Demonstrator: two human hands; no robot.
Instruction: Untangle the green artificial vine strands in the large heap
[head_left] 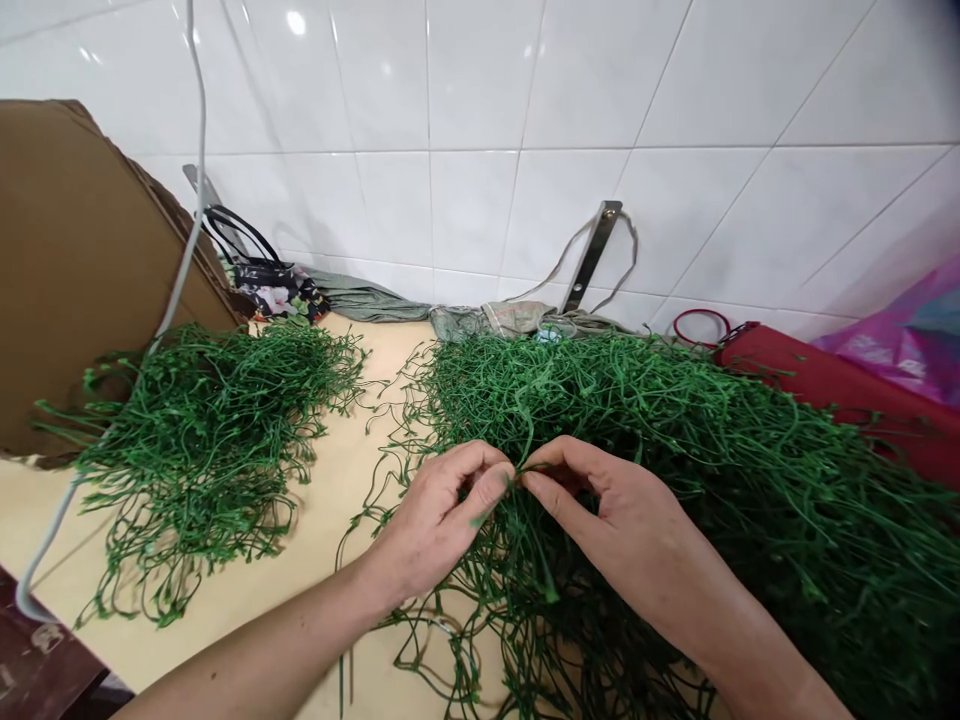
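Head view, looking forward and down across a pale yellow worktop [322,530] toward a white tiled wall [480,120]. Both hands low at near centre, close together, fingertips almost meeting. Left grip [442,520] nearly closed, thumb and forefinger pinched on a thin strand of artificial green vine [525,468]. Right grip [600,505] also nearly closed, fingers curled and apparently on the same strand, the exact contact partly hidden by the fingers.

Under and right of the hands, a large tangled mass of green vine strands [697,480], spreading to the near edge of the view. Well to the left, a much smaller, looser heap of green vine strands [202,440], with a few stray strands trailing across the worktop between the two. By the look of the piles, most of the vine in the big right mass, only a modest share in the left heap.

Farther off, a cardboard sheet [75,250] at far left, a floral bag [277,285] and a grey-green cloth [367,300] along the foot of the wall, a steel bracket [592,255] on the tiles, and a red fabric bundle [832,380] at right.
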